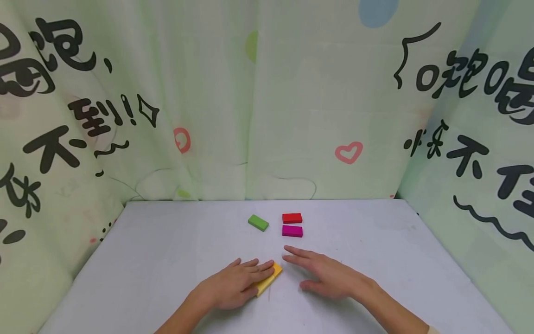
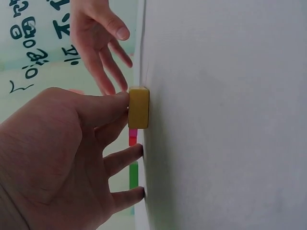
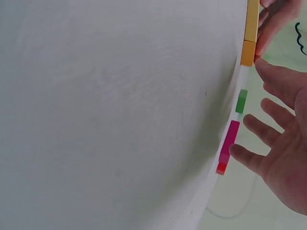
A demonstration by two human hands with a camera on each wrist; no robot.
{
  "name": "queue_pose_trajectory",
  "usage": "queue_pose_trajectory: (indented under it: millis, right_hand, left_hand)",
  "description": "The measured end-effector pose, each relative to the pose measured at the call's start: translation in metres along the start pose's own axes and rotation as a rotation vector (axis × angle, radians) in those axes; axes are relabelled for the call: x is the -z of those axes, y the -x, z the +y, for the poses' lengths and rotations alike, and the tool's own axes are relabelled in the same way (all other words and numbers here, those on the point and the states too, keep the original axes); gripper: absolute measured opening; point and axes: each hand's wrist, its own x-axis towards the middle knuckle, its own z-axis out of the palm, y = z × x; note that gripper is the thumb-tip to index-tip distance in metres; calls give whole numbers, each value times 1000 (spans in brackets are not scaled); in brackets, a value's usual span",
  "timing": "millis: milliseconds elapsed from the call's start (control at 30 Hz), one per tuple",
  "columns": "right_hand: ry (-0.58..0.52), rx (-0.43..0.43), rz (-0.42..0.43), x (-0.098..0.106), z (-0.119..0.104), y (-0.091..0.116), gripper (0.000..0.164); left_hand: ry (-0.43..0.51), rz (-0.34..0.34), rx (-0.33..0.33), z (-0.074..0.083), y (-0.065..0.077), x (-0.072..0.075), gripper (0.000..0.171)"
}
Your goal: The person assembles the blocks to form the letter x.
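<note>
My left hand [image 1: 234, 285] lies palm down over a yellow block [image 1: 266, 285], fingers mostly straight across its top. In the left wrist view the thumb touches the upper face of this yellow block [image 2: 138, 108]. An orange-yellow block [image 3: 247, 52] lines up end to end with it in the right wrist view; the left fingers cover part of the pair. To the right, my right hand [image 1: 329, 274] is held over the white table with spread fingers and nothing in them.
Beyond the hands lie a green block [image 1: 258, 222], set at a slant, and a red block [image 1: 292, 218] just behind a magenta block [image 1: 292, 231]. The white table [image 1: 167, 241] is bordered by a pale green curtain [image 1: 217, 93] at the back and both sides.
</note>
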Motion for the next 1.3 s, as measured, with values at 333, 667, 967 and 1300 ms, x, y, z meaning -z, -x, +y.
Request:
queue_pose_trajectory:
  millis: [333, 667, 967, 1300]
  right_hand:
    - [-3, -18, 27, 2, 4, -3, 68]
    - [-3, -42, 81, 4, 10, -8, 68]
    - [-64, -125, 112, 6, 16, -13, 68]
    - [-67, -136, 272, 8, 26, -19, 56]
  left_hand:
    - [-1, -4, 8, 1, 0, 0, 58]
    - [31, 2, 15, 2, 0, 2, 59]
    - [105, 0, 13, 1, -2, -1, 57]
    - [100, -25, 32, 1, -3, 0, 58]
